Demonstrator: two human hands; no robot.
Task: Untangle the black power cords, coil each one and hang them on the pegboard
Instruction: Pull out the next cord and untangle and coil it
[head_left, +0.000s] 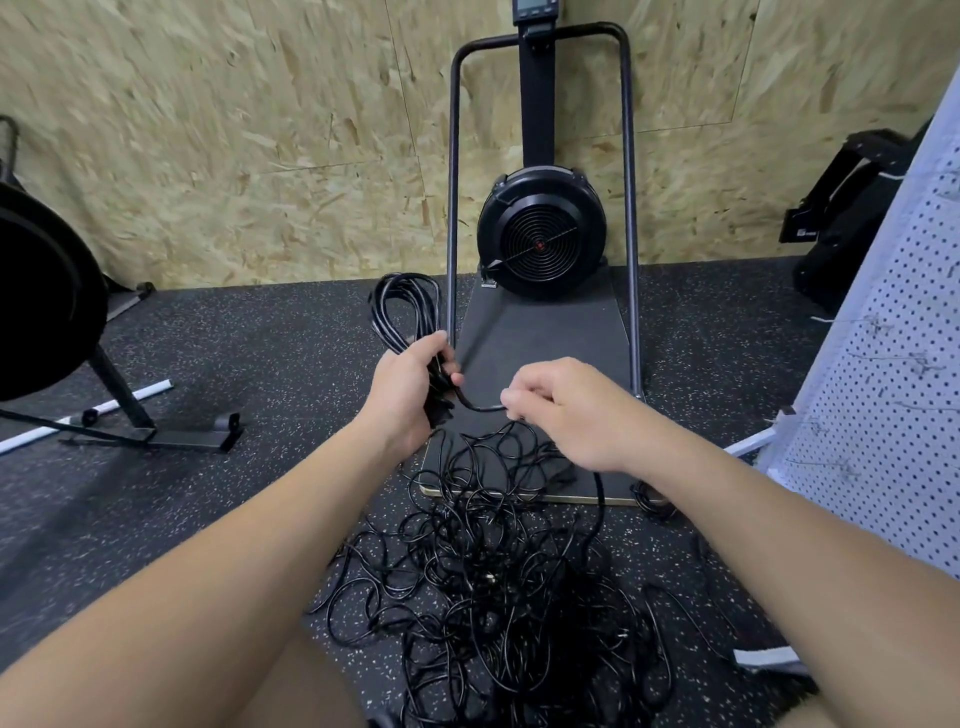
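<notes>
Left hand (410, 384): fingers clamped on glossy black coiled power cord (402, 306), long loops pointing up and away.
Right hand (561, 410): fingers pinch the cord's free end beside the left.
Below the fingers: tangled black cords pile (493, 582) on speckled rubber floor (234, 519).
Right of the fingers: white perforated pegboard (893, 395).

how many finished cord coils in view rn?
1: the coil gripped by the left hand. The right hand pinches its loose end. The pile on the floor is tangled and could hide others.

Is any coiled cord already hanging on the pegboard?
No: the pegboard hooks hang bare, and the one coiled cord is held in the left hand.
</notes>
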